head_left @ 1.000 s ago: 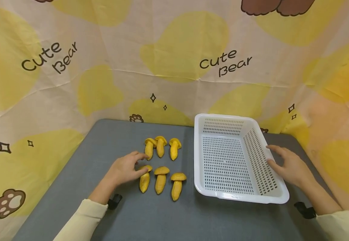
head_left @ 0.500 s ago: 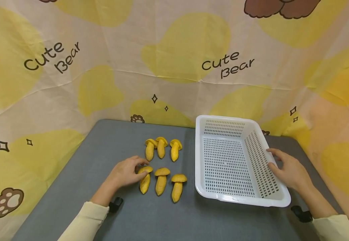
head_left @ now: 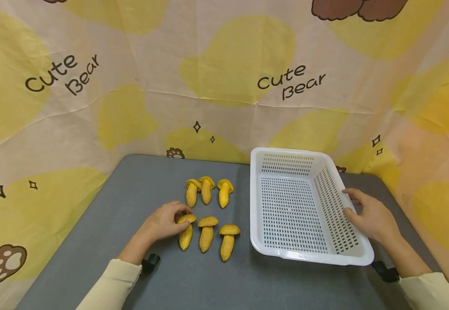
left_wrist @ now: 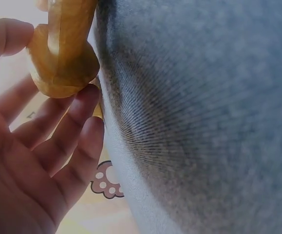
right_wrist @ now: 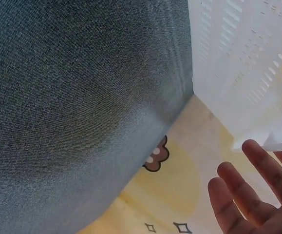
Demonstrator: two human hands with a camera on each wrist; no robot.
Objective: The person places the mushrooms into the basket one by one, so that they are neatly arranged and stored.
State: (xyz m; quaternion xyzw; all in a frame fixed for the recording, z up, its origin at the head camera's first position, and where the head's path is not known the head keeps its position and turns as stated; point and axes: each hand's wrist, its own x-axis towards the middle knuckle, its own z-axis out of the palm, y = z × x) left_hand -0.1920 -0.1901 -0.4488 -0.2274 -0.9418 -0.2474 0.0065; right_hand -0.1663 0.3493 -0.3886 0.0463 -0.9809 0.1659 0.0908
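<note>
In the head view my left hand [head_left: 166,221] is at the left mushroom [head_left: 186,238] of the front row, thumb and fingers around its yellow cap. The left wrist view shows the thumb on one side of the mushroom's cap [left_wrist: 65,75] and the fingertips against the other. Two more yellow mushrooms stand out to its right, a middle one [head_left: 206,239] and a right one [head_left: 227,247]. My right hand [head_left: 375,217] rests its thumb and index fingertips at the right rim of a white perforated basket [head_left: 253,202], its other fingers loosely extended beside the wall.
Behind the front row lie three more mushrooms: a left one [head_left: 191,197], a middle one [head_left: 206,193] touching it at the cap, and a right one [head_left: 224,196]. Everything sits on a grey table [head_left: 193,284]. A patterned cloth [head_left: 224,64] hangs along the back and sides.
My left hand has come slightly nearer, its index finger drawing in from the back row to the front-left mushroom's cap. The right hand stays at the basket's rim.
</note>
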